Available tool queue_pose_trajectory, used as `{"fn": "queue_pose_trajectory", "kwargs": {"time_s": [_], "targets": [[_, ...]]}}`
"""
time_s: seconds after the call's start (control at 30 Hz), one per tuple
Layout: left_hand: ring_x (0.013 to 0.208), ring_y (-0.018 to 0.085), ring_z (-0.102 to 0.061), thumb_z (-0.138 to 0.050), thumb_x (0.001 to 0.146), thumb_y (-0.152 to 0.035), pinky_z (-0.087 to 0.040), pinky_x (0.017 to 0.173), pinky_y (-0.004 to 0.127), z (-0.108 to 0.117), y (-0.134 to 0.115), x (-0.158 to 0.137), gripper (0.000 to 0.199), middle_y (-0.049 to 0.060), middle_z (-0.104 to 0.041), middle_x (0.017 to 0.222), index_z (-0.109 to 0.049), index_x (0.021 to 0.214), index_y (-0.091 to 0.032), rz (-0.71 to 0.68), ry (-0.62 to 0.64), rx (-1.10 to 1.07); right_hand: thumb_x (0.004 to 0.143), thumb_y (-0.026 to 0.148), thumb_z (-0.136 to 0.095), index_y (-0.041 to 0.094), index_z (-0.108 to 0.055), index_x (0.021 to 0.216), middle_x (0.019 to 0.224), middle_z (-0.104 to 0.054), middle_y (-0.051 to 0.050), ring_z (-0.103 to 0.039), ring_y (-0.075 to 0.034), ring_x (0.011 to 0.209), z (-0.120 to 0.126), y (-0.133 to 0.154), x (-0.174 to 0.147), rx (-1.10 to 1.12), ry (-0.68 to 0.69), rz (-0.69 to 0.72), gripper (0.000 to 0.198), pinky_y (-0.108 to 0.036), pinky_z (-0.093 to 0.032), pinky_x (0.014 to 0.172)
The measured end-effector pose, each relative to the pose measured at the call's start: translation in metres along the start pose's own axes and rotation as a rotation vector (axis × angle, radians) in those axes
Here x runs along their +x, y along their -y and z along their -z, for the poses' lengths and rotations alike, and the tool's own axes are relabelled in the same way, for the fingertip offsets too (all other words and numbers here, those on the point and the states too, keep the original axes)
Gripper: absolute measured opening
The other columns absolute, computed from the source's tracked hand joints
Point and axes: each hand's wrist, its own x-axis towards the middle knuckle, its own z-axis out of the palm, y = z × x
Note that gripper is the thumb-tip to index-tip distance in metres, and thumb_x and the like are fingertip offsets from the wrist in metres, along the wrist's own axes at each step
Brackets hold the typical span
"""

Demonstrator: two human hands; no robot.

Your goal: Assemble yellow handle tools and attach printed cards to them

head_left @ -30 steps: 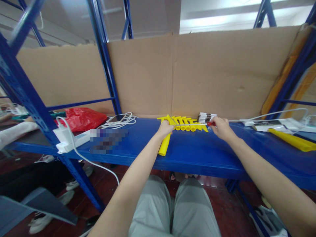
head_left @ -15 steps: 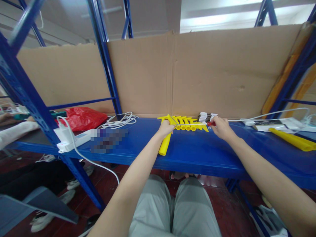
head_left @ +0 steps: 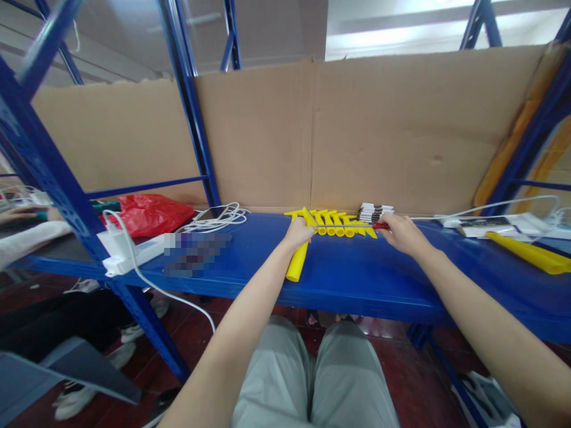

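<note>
My left hand (head_left: 300, 233) is closed around a yellow tubular piece (head_left: 296, 266), whose round lower end points toward me over the blue shelf. In my right hand (head_left: 402, 232) is a screwdriver (head_left: 379, 226) with a red handle. Its long metal shaft lies level and reaches left to the yellow piece at my left hand; the tip is hidden there. Behind the shaft, a row of several similar yellow pieces (head_left: 339, 231) lies side by side. A stack of small white pieces with dark bands (head_left: 373, 211) sits just behind, near my right hand.
A cardboard sheet (head_left: 259, 137) walls off the back of the blue shelf (head_left: 357, 279). To the left are a white power strip (head_left: 147, 249), coiled white cables (head_left: 227, 217) and a red plastic bag (head_left: 151, 214). Another yellow piece (head_left: 530, 252) lies right. A co-worker's arm (head_left: 35, 238) shows far left.
My right hand and the screwdriver have shifted very slightly, and the shaft sits a touch lower. My left hand keeps its hold in the same place. The co-worker's hand at far left moved a little.
</note>
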Motion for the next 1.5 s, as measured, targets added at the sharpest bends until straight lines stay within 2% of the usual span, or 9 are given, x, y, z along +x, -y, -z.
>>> {"fn": "queue_pose_trajectory", "kwargs": {"time_s": [0.27,0.47,0.63,0.83,1.0,1.1,1.23,1.4,1.5], "targets": [[0.047,0.013,-0.056,-0.051,0.072,-0.003,-0.042,0.051,0.019,0.008,0.008,0.006,0.016,0.000,-0.057,0.050,-0.063,0.067,-0.011,-0.016,-0.024,0.122,0.089,0.028,-0.041,0.018,-0.062,0.095,0.094,-0.070,-0.013,-0.063,-0.024,0.082,0.012,0.015,-0.004,-0.121,0.054,0.096,0.024,-0.032,-0.042,0.067],[0.052,0.014,-0.060,-0.050,0.074,-0.004,-0.044,0.053,0.019,0.012,0.005,0.003,0.021,0.005,-0.065,0.061,-0.070,0.081,-0.008,-0.048,-0.011,0.208,0.086,0.037,-0.046,0.021,-0.058,0.097,0.082,-0.071,-0.008,-0.062,-0.023,0.065,0.009,0.024,-0.004,-0.246,0.149,-0.011,0.022,-0.029,-0.032,0.051],[0.062,0.015,-0.065,-0.052,0.076,-0.006,-0.045,0.058,0.018,0.013,0.002,0.000,0.023,0.006,-0.069,0.069,-0.071,0.089,-0.008,-0.054,-0.008,0.250,0.088,0.032,-0.044,0.020,-0.059,0.092,0.091,-0.072,-0.011,-0.064,-0.023,0.075,0.010,0.025,-0.003,-0.222,0.128,0.046,0.020,-0.029,-0.036,0.055],[0.081,0.020,-0.068,-0.056,0.071,-0.002,-0.047,0.069,0.018,0.016,-0.001,-0.003,0.021,0.006,-0.069,0.066,-0.071,0.082,-0.010,-0.041,-0.047,0.222,0.092,0.035,-0.040,0.018,-0.061,0.098,0.094,-0.072,-0.013,-0.066,-0.025,0.080,0.013,0.033,-0.002,-0.161,0.145,0.062,0.027,-0.031,-0.041,0.061],[0.080,0.020,-0.069,-0.057,0.068,0.001,-0.048,0.070,0.019,0.016,-0.002,-0.003,0.019,0.005,-0.067,0.063,-0.069,0.071,-0.013,-0.054,-0.054,0.211,0.087,0.034,-0.047,0.019,-0.058,0.098,0.082,-0.071,-0.011,-0.063,-0.024,0.066,0.009,0.034,-0.002,-0.219,0.184,0.019,0.022,-0.030,-0.036,0.054],[0.081,0.021,-0.069,-0.056,0.069,0.001,-0.049,0.071,0.020,0.015,-0.001,-0.003,0.019,0.006,-0.068,0.064,-0.069,0.071,-0.013,-0.046,-0.037,0.241,0.087,0.030,-0.045,0.020,-0.059,0.093,0.085,-0.071,-0.011,-0.064,-0.024,0.071,0.009,0.033,-0.003,-0.221,0.169,0.041,0.019,-0.030,-0.037,0.055],[0.084,0.023,-0.069,-0.055,0.069,0.001,-0.049,0.071,0.022,0.015,0.001,-0.002,0.019,0.008,-0.068,0.067,-0.068,0.072,-0.013,-0.036,-0.032,0.280,0.091,0.034,-0.040,0.018,-0.063,0.092,0.092,-0.072,-0.013,-0.065,-0.024,0.079,0.011,0.037,-0.002,-0.197,0.197,0.063,0.028,-0.030,-0.039,0.059],[0.086,0.024,-0.069,-0.056,0.069,0.000,-0.050,0.073,0.023,0.015,0.002,-0.001,0.017,0.010,-0.070,0.070,-0.068,0.071,-0.012,-0.017,-0.039,0.318,0.090,0.038,-0.044,0.017,-0.060,0.100,0.086,-0.072,-0.012,-0.065,-0.025,0.070,0.011,0.044,-0.001,-0.210,0.235,0.015,0.028,-0.030,-0.037,0.055],[0.085,0.025,-0.070,-0.056,0.071,-0.002,-0.051,0.072,0.024,0.014,0.002,-0.001,0.016,0.013,-0.071,0.074,-0.069,0.074,-0.011,-0.001,-0.007,0.374,0.089,0.033,-0.047,0.016,-0.059,0.099,0.084,-0.072,-0.012,-0.065,-0.025,0.069,0.011,0.045,-0.001,-0.226,0.266,-0.006,0.023,-0.030,-0.036,0.053]]}}
